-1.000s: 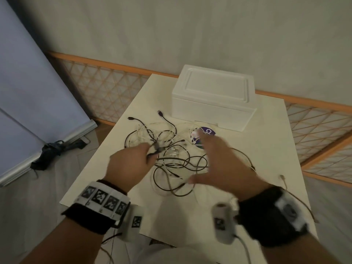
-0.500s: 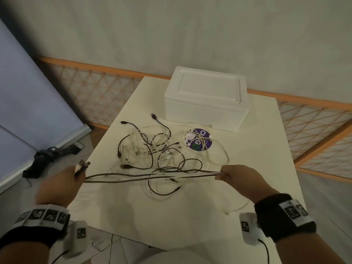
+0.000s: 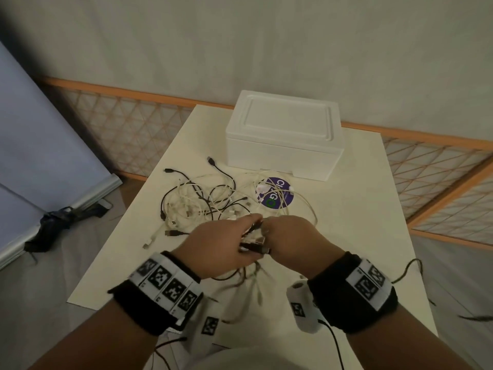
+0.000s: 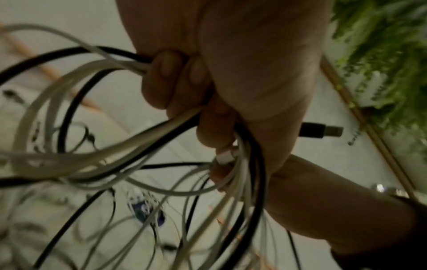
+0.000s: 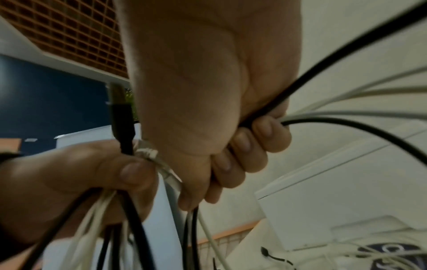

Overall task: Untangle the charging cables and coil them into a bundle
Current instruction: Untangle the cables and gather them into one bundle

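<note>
A tangle of black and white charging cables [image 3: 202,198] lies on the cream table [image 3: 360,209]. Over its near middle my left hand [image 3: 221,244] and right hand [image 3: 290,241] meet, both gripping one bunch of black and white cables [image 3: 253,244]. In the left wrist view my left fingers [image 4: 175,76] curl round looped strands, and a black USB plug [image 4: 321,130] sticks out past the palm. In the right wrist view my right fingers [image 5: 254,142] wrap round black and white strands, and the left thumb [image 5: 131,171] pins cables beside a black plug [image 5: 120,113]. Loops hang below both hands.
A white foam box [image 3: 282,137] stands at the table's back. A round purple disc [image 3: 274,192] lies in front of it under white cables. A dark cable end [image 3: 410,268] trails over the right edge. An orange lattice fence [image 3: 133,134] runs behind the table.
Half a second ago my hands were wide apart, stretching cable strands between them. Now they have come together at the near middle, and the strands hang in loops.
</note>
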Motion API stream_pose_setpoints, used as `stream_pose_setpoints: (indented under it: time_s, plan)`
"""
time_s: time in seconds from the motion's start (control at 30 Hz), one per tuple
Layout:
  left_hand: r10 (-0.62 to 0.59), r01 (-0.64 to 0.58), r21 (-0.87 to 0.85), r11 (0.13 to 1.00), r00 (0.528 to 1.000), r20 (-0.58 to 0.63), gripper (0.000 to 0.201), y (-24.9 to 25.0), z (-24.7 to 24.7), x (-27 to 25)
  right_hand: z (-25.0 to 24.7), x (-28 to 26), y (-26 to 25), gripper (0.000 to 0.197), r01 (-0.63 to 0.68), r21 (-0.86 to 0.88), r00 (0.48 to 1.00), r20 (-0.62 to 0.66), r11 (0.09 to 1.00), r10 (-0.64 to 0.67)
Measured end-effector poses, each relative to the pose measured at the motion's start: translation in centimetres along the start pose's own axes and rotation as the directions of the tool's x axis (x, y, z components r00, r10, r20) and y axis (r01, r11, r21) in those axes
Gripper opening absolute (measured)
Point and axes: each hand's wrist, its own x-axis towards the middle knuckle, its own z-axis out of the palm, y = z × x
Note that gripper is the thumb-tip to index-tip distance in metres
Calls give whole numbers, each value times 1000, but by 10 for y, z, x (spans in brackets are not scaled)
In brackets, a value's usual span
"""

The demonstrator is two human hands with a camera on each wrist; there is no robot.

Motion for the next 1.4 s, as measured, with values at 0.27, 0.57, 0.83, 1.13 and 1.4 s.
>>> stream_pose_setpoints:
  time_s: [0.27,0.57,0.83,1.13,1.4]
  plan:
    - [-92,164,-593,788,985,149,15,-15,21,7,1,-9,2,28,-18,182,998,-56,983,28]
    - [-201,249,-267,931,960,195,39,-68,39,-7,35,-63,72,59,-422,138,904,136,896,405]
    - [-328,296,-567,769,944,49,28,-62,22,-9,57,-60,103,47,-643,74,766,31,762,643]
    - [-374,156,-715,682,914,-157,15,-46,-15,-24,-2,-60,113,45,-587,357,721,-177,726,670]
    - [-411,-120,-928,352,871,-268,51,-19,-15,-9,-12,32,-63,45,-20,665,980,162,746,-119]
